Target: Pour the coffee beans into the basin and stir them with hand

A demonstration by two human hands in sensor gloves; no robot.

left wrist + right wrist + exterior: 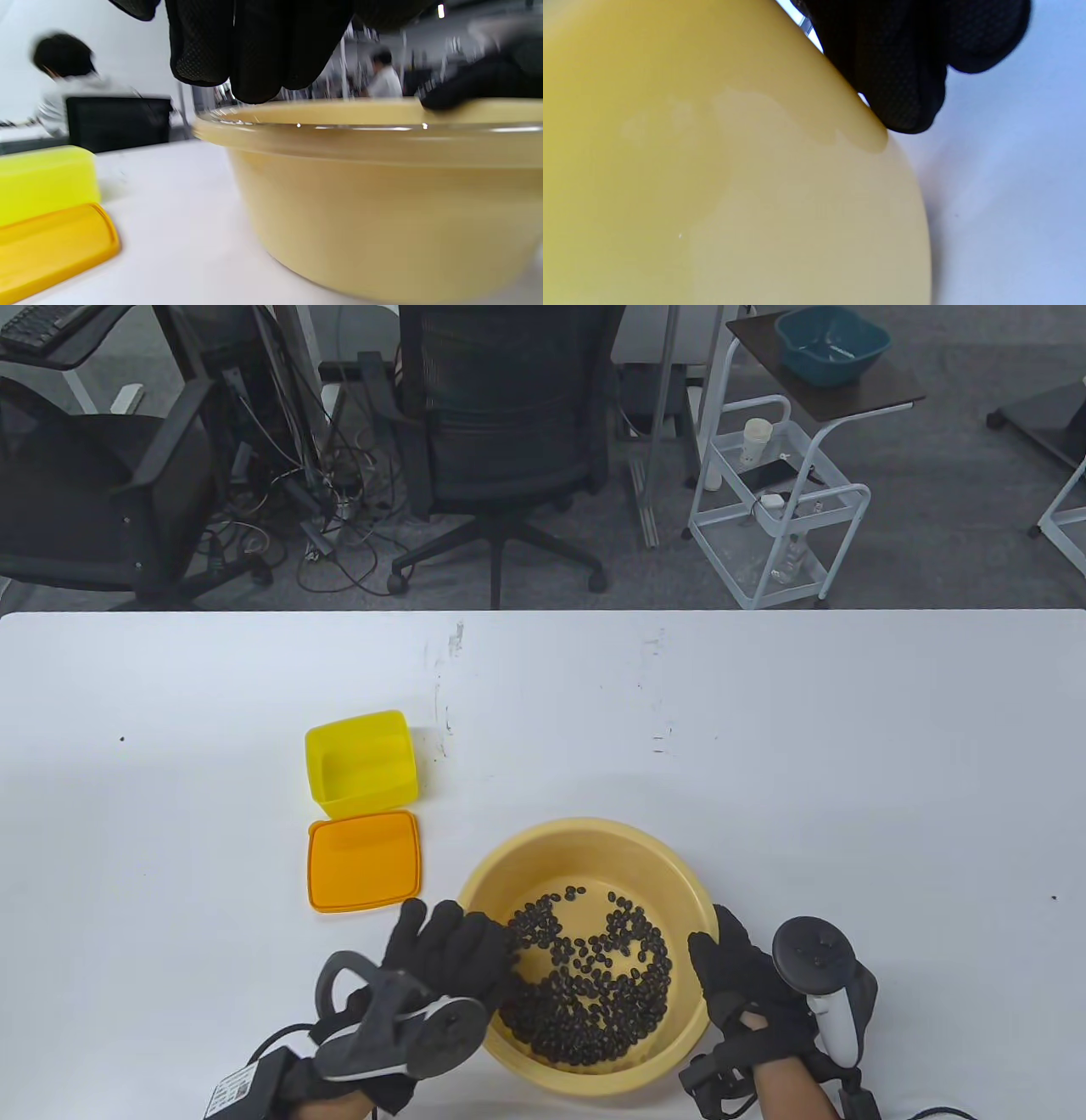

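Tan basin (pixel 585 848) sits on the white bench (pixel 764 746), near edge. Coffee beans (pixel 594 976) lie spread over its floor, thickest toward the near side. Left hand (pixel 450 959) reaches over the left rim, fingers (pixel 254 55) straight and close together, tips among the beans. Right hand (pixel 738 976) rests against the right rim, thumb on the rim; fingers (pixel 903 84) lie down the outer wall. Empty yellow box (pixel 361 763) and orange lid (pixel 365 861) lie left of the basin, apart from it.
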